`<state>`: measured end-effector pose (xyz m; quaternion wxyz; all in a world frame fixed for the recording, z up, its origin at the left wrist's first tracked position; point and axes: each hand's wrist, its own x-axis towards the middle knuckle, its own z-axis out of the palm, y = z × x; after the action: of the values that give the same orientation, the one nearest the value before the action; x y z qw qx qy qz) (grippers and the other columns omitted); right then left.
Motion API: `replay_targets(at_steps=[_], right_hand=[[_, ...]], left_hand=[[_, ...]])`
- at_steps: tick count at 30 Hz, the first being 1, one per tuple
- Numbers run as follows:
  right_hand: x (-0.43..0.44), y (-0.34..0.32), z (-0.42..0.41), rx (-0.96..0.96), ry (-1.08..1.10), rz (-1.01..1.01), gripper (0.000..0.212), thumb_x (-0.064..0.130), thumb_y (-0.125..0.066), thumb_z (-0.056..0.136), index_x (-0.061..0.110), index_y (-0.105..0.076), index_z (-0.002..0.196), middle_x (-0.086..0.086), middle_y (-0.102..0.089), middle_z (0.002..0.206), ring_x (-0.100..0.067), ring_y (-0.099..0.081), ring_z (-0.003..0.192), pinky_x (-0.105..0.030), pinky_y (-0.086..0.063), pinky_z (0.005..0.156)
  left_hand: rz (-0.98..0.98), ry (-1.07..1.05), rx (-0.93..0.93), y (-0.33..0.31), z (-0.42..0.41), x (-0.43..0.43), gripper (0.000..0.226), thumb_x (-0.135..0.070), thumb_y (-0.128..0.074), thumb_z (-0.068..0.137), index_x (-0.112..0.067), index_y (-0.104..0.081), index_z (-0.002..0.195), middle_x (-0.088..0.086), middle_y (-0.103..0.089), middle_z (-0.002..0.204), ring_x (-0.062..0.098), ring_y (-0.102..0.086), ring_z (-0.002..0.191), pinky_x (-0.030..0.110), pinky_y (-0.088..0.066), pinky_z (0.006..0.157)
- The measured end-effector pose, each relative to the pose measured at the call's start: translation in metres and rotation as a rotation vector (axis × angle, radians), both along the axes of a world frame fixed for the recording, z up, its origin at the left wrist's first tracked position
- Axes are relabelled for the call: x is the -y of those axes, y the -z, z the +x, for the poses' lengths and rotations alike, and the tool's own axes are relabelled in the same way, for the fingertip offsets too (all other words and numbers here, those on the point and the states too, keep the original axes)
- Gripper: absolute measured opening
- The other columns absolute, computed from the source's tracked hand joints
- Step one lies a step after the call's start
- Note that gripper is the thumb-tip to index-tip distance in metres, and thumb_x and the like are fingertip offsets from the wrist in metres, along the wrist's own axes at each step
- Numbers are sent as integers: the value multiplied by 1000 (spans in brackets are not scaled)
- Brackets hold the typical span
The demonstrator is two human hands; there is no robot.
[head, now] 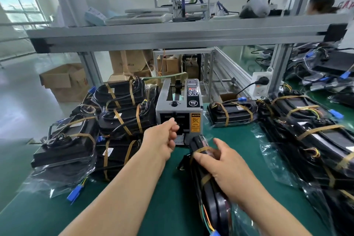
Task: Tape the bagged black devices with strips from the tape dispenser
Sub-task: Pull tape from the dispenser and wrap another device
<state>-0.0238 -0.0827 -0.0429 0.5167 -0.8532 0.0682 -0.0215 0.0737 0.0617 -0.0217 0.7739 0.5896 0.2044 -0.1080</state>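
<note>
The grey tape dispenser (178, 109) stands at the middle of the green mat. My left hand (162, 140) reaches to its front outlet slot, thumb and fingers pinched together there; the tape strip itself is hidden behind my fingers. My right hand (226, 166) grips a long bagged black device (212, 199) lying lengthwise in front of the dispenser. That device has brown tape bands around it under my fingers, and coloured wires with a blue plug (215, 233) at its near end.
Taped bagged devices are stacked on the left (122, 119), and more lie on the right (310, 134) and behind the dispenser (231, 113). An aluminium frame shelf (172, 36) spans overhead. A power strip (260, 84) hangs on the right post. A person stands far right.
</note>
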Motion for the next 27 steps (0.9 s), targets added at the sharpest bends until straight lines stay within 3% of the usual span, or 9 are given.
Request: replay_targets(at_steps=[2,3,8,13,16,18,22,24,27], right_hand=[[0,0,0,11,-5,12,45,47,-69,87,29,-56,127,12,-65,117,1,-59,99,-4,-38,73],[0,0,0,16,-7,20,41,46,-70,87,30,-58,123,19,-64,107,6,-58,93,-3,-39,69],[-1,0,-1,30,-9,30,56,46,-69,86,23,-56,136,15,-67,108,-3,-62,101,-10,-42,77],[0,0,-1,30,-7,62,50,46,-69,86,24,-61,130,12,-69,107,-6,-63,99,-19,-46,82],[0,2,-2,14,-11,89,50,48,-69,83,23,-63,126,10,-69,102,-8,-63,95,-21,-47,81],[0,2,-1,15,0,102,50,48,-70,82,24,-62,124,11,-69,100,-9,-64,95,-24,-50,85],[0,2,-1,16,41,89,37,46,-75,81,29,-61,109,13,-69,99,-7,-65,96,-29,-52,91],[0,2,-2,11,41,94,29,44,-75,81,25,-65,100,11,-72,93,-8,-67,91,-28,-54,85],[0,0,-4,16,24,89,21,42,-75,82,25,-70,93,8,-73,84,-8,-67,81,-20,-50,69]], left_hand=[[0,-45,-58,6,13,4,24,-26,-64,96,-15,-62,74,-7,-54,59,1,-43,39,12,-30,34],[1,-66,-79,8,17,5,24,-25,-65,95,-14,-61,74,-6,-53,58,1,-43,39,13,-31,33],[-89,-159,-128,15,25,14,12,-22,-68,92,-12,-65,85,-3,-59,62,3,-49,45,11,-32,32],[-154,-295,-112,10,29,23,17,-14,-65,90,-14,-59,74,-6,-55,42,1,-47,33,12,-30,34],[-107,-325,-2,12,18,20,21,-11,-66,85,-15,-57,68,-7,-53,43,3,-45,35,15,-32,35],[-54,-174,95,11,8,12,24,-13,-65,87,-18,-55,67,-8,-50,47,2,-43,37,16,-35,39],[42,331,231,-2,-17,-5,26,-14,-61,91,-21,-58,65,-5,-50,57,6,-40,43,18,-36,46],[147,490,286,-7,-27,-9,30,-13,-61,90,-21,-59,61,-3,-51,60,7,-40,46,19,-35,49],[277,547,339,-11,-33,-8,28,-14,-66,88,-20,-60,62,-3,-48,58,9,-37,48,22,-30,52]])
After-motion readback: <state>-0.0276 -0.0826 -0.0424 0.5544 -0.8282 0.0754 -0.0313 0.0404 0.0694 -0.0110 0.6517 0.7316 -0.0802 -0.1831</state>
